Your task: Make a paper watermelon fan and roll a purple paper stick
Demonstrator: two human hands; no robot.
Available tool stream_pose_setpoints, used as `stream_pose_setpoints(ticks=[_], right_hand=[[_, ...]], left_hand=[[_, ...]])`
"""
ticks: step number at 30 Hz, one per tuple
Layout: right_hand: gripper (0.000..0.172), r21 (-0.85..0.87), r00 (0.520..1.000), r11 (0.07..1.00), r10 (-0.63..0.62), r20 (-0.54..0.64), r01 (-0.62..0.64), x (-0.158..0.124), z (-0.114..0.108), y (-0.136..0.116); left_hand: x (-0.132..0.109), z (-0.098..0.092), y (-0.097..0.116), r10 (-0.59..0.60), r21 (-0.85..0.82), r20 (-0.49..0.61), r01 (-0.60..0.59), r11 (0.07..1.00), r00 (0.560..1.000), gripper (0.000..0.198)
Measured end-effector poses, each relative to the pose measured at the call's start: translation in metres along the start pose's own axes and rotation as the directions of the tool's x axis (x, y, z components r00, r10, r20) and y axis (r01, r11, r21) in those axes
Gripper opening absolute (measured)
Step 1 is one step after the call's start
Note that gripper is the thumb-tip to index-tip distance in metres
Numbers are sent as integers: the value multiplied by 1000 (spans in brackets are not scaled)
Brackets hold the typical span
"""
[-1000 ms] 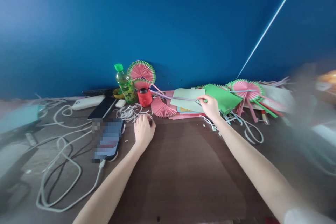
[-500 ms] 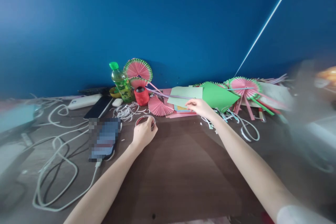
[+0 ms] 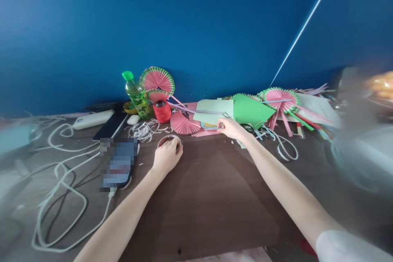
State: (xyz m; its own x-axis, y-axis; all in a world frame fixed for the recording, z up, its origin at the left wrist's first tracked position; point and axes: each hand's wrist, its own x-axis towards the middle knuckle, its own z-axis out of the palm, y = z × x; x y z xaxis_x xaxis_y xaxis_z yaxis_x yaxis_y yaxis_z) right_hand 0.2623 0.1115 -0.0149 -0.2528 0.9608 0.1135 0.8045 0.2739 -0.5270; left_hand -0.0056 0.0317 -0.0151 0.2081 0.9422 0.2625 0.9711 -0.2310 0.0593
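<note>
My left hand (image 3: 166, 156) rests on the table with its fingers curled over the near edge of a roll of tape (image 3: 160, 141). My right hand (image 3: 233, 129) reaches to the front of a paper stack, thumb and fingertips pinched together; whatever lies between them is too small to make out. Just behind those fingers lie a pale green sheet (image 3: 211, 108), a bright green sheet (image 3: 253, 110) and pink paper (image 3: 204, 133). A pleated pink paper fan (image 3: 184, 123) lies between the two hands, further back.
A green-capped bottle (image 3: 138, 98), a red spool (image 3: 162, 112) and white paper curls (image 3: 144, 131) stand or lie at the back left. A phone (image 3: 119, 166) with a looped white cable (image 3: 39, 213) lies left. A pink-and-green pleated rosette (image 3: 280, 100) leans near the blue wall (image 3: 196, 28).
My right hand has come down slightly to the front edge of the paper stack, its fingers closer together. My left hand stays on the tape roll. The view has shifted a little.
</note>
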Motion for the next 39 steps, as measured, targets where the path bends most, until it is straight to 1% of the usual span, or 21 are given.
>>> stream_pose_setpoints(ticks=[4, 9, 11, 15, 18, 22, 25, 27, 28, 32, 34, 36, 39], right_hand=[[8, -8, 1000, 1000, -19, 3, 19, -1, -4, 0], [5, -4, 995, 995, -98, -36, 97, 0, -3, -6], [5, -11, 985, 987, -158, -76, 158, 2, 2, -8], [6, -78, 948, 960, -277, -155, 268, 5, 14, -5], [9, -99, 944, 955, -292, -154, 279, 5, 19, -1], [15, -148, 931, 941, -327, -161, 305, 2, 19, -2], [27, -216, 907, 910, -390, -159, 353, 0, 18, -2], [31, -226, 898, 896, -417, -137, 382, -1, 19, 0], [30, -215, 898, 897, -420, -133, 388, 0, 19, 1], [16, -133, 904, 918, -393, -169, 374, 3, 21, 6], [13, -115, 905, 921, -389, -174, 373, 4, 21, 8], [12, -117, 904, 918, -394, -168, 378, 5, 21, 9], [16, -139, 902, 913, -402, -158, 383, 5, 20, 8]], left_hand=[[3, 4, -7, -34, 65, -124, 43, 997, 992, 13], [5, 6, -13, -52, 118, -173, 73, 990, 984, 16], [5, 6, -13, -57, 109, -176, 77, 991, 983, 16], [6, 7, -13, -79, 82, -161, 93, 992, 984, 14], [7, 7, -13, -86, 70, -153, 97, 993, 985, 14], [7, 6, -13, -95, 67, -150, 106, 992, 984, 13], [7, 6, -13, -99, 63, -142, 108, 992, 985, 13], [7, 5, -13, -99, 56, -136, 108, 993, 986, 13], [7, 5, -12, -101, 53, -133, 109, 993, 986, 12], [6, 4, -12, -112, 48, -124, 118, 992, 986, 13], [7, 4, -12, -116, 52, -119, 122, 991, 986, 13], [7, 4, -12, -121, 54, -116, 128, 990, 986, 13], [8, 5, -13, -129, 46, -115, 135, 990, 985, 14]])
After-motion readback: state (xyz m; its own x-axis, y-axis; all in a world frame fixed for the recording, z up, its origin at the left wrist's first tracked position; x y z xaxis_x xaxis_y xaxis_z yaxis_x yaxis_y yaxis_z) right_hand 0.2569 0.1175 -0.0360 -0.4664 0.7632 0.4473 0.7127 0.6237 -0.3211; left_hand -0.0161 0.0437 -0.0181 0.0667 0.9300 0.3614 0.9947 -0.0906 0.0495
